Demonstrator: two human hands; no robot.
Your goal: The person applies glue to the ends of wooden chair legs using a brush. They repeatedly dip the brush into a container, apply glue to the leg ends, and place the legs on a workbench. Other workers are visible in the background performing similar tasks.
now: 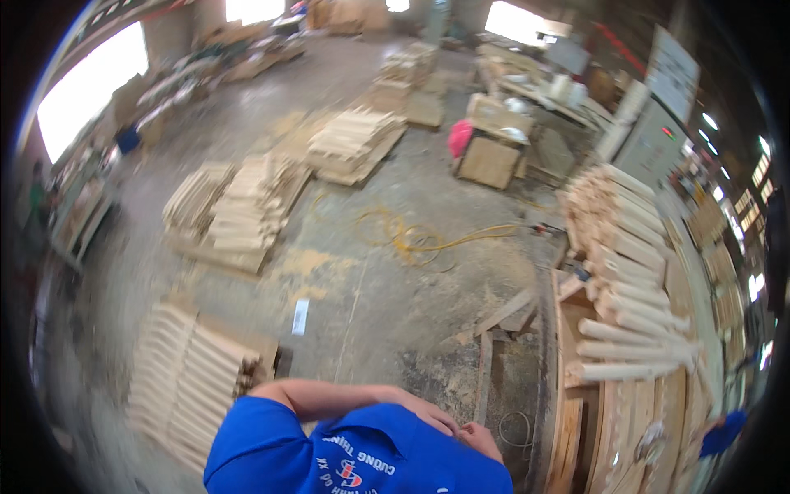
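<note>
My bare left forearm comes out of a blue short sleeve and crosses in front of my blue shirt (346,461). My left hand (436,418) ends close beside my right hand (480,438), low in the picture just right of the middle. The fingers of both hands are curled in and meet near the shirt's edge. Anything between them is too small and blurred to make out. Left of my elbow, a layered stack of pale turned wooden legs (185,375) lies low on the floor.
On the right, a bench holds a pile of pale round wooden posts (625,247) and boards (642,420). A yellow hose (411,239) coils on the concrete floor. More wood stacks (255,202) stand ahead. A cardboard box (491,158) and grey cabinet (654,140) stand farther right.
</note>
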